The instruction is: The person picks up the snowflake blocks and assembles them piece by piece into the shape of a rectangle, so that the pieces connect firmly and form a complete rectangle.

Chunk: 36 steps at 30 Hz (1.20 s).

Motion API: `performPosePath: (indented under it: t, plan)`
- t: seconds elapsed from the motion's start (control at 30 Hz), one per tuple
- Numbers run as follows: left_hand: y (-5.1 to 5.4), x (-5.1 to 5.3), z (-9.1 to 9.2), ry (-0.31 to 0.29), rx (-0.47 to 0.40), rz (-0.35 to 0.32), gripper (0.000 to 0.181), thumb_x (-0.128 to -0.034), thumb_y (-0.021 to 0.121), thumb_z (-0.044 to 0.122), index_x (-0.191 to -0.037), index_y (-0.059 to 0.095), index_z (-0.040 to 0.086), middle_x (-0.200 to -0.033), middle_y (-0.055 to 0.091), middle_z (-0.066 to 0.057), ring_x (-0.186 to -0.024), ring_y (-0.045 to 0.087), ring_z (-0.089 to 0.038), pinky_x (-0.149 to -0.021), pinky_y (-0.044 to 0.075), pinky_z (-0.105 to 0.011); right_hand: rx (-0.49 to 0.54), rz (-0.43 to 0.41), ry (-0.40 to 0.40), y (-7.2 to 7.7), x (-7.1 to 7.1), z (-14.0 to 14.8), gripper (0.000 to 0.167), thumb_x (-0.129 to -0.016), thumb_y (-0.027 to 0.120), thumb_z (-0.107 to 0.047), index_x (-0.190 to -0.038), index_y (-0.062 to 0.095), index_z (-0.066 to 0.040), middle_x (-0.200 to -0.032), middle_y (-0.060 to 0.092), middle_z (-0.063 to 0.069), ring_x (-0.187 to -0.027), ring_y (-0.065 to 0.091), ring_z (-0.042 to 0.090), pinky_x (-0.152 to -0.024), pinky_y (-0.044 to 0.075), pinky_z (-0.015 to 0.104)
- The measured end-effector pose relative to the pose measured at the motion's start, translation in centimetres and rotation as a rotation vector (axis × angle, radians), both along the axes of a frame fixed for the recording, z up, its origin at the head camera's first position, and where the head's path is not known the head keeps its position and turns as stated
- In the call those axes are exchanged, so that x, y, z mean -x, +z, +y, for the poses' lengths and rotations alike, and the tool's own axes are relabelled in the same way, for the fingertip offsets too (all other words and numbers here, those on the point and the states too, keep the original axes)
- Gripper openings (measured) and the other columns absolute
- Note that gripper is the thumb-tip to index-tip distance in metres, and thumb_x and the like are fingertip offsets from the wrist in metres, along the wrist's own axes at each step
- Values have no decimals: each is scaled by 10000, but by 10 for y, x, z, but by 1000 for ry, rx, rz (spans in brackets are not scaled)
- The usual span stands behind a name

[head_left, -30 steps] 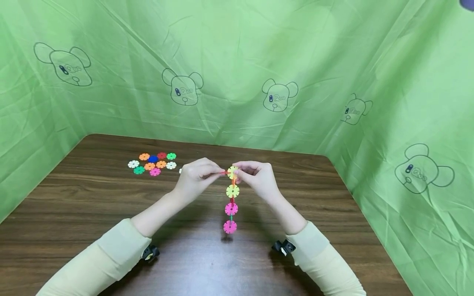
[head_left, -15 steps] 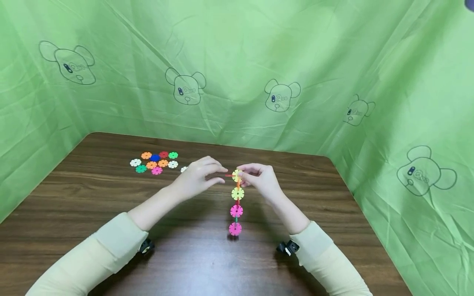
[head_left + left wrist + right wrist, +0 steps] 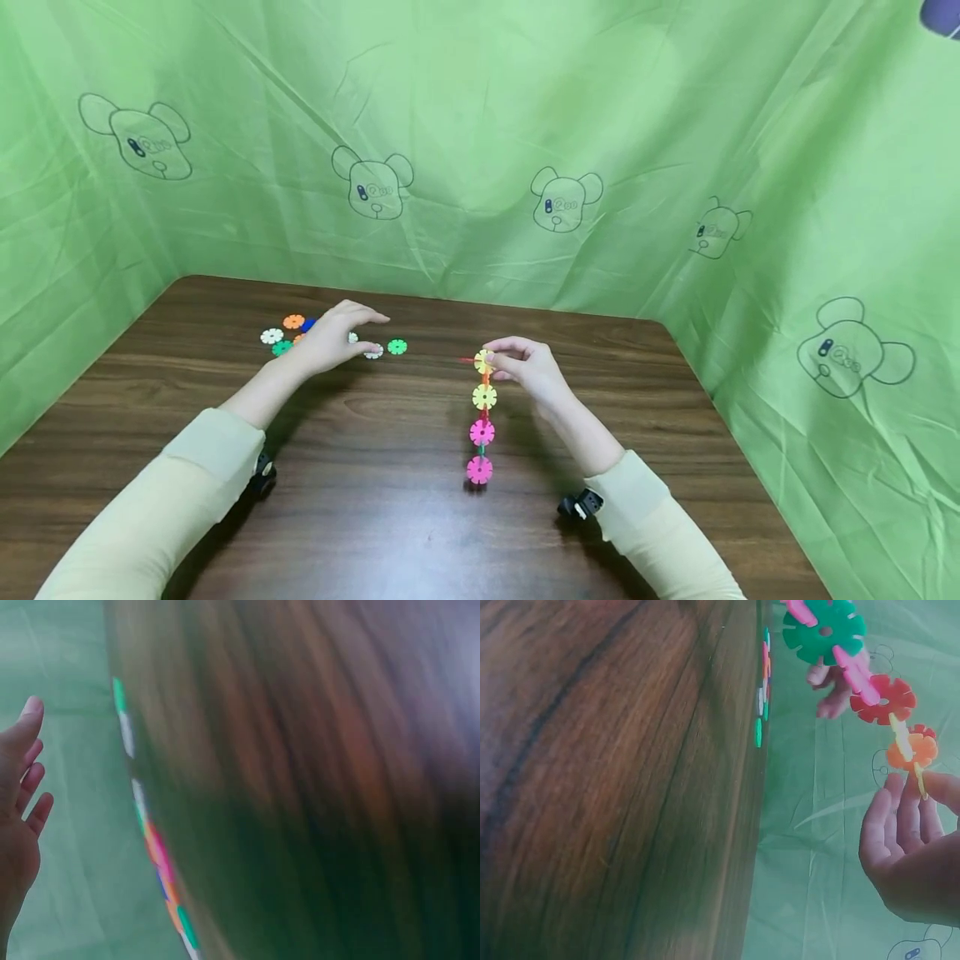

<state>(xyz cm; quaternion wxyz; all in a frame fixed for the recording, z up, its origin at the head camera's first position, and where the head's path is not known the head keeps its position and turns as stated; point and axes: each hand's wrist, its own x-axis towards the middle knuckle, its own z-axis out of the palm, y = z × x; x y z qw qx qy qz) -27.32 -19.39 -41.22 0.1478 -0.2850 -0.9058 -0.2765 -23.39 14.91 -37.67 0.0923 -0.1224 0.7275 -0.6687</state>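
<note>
A chain of slotted plastic discs [image 3: 484, 397] hangs from my right hand [image 3: 534, 372], whose thumb and fingers pinch the yellow disc at its top. In the right wrist view the linked discs show as pink, a green disc [image 3: 825, 631], red, orange and yellow. A red disc [image 3: 467, 360] sticks out leftward from the top yellow one. My left hand [image 3: 333, 337] is over the loose discs at the left, thumb and fingers spread apart, with nothing seen between them. In the left wrist view, that hand [image 3: 21, 780] stands off the row of discs.
Loose discs lie on the brown wooden table [image 3: 360, 517]: a green disc [image 3: 397, 347], a white disc [image 3: 272, 336], an orange disc [image 3: 293, 322] and several others, some hidden by the left hand. Green cloth [image 3: 465, 100] with bear drawings walls the table's back and sides.
My left hand has let go of the red disc, opened and moved left to the loose discs. The right hand keeps its pinch on the chain, nearly in place. A green loose disc has come into sight.
</note>
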Motion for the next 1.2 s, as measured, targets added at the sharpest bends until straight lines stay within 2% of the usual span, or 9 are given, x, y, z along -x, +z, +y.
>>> performPosePath:
  t: [0.1, 0.13, 0.2, 0.3, 0.43, 0.57, 0.73, 0.97, 1.2]
  plan:
    - [-9, 5, -9, 27, 44, -71, 487, -771, 787, 164, -1224, 622, 91, -1220, 618, -84, -1191, 457, -298, -982, 371, -511, 24, -15, 8, -4, 3, -2, 293, -865, 665, -61, -1111, 618, 91, -896, 690, 27, -773, 677, 129, -880, 507, 486]
    - [-12, 6, -11, 36, 65, -92, 490, -777, 783, 180, -1231, 619, 98, -1231, 611, -92, -1199, 448, -303, -986, 362, -521, 30, -18, 7, -4, 3, -4, 284, -865, 665, -62, -1104, 621, 85, -896, 688, 24, -773, 676, 125, -881, 508, 482]
    - [-17, 9, -15, 55, 106, -127, 500, -785, 778, 214, -1246, 615, 109, -1252, 596, -109, -1208, 437, -315, -991, 341, -544, 39, -17, 13, -6, 5, -6, 282, -866, 663, -61, -1104, 618, 83, -884, 683, 21, -775, 669, 115, -858, 528, 442]
    - [-22, 11, -17, 74, 158, -162, 510, -785, 775, 253, -1251, 617, 121, -1264, 580, -130, -1209, 434, -329, -987, 328, -571, 43, -13, 25, -9, 7, -10, 301, -870, 657, -62, -1123, 601, 91, -863, 671, 9, -758, 652, 98, -761, 560, 314]
    - [-26, 13, -17, 75, 208, -178, 507, -782, 775, 269, -1240, 626, 112, -1254, 577, -150, -1196, 441, -354, -966, 335, -592, 63, -24, 30, -15, 12, -15, 326, -878, 633, -40, -1175, 586, 84, -868, 656, 21, -748, 641, 100, -690, 553, 247]
    - [-27, 15, -17, 85, 245, -186, 484, -790, 767, 278, -1224, 637, 110, -1238, 582, -154, -1185, 447, -362, -966, 334, -604, 79, -45, 26, -19, 16, -18, 300, -896, 611, -46, -1184, 612, 41, -938, 657, 40, -765, 643, 109, -691, 558, 264]
    - [-28, 19, -18, 80, 289, -165, 416, -794, 761, 284, -1157, 679, 97, -1181, 609, -153, -1126, 485, -368, -948, 370, -585, 96, -50, 31, -20, 19, -20, 266, -906, 605, -51, -1148, 625, 56, -966, 662, 42, -780, 646, 115, -702, 564, 284]
    - [-28, 23, -18, 59, 293, -144, 266, -786, 768, 264, -1009, 737, 122, -1127, 632, -135, -1091, 503, -356, -923, 390, -551, 115, -45, 30, -23, 20, -19, 286, -907, 593, -18, -1160, 576, 115, -916, 650, 43, -790, 659, 132, -739, 567, 302]
    - [-28, 25, -16, 75, 266, -205, 227, -798, 764, 275, -954, 724, 114, -1129, 620, -141, -1120, 487, -362, -958, 392, -529, 102, -37, 48, -21, 17, -18, 322, -910, 576, 3, -1183, 520, 166, -934, 650, 51, -787, 660, 117, -763, 565, 320]
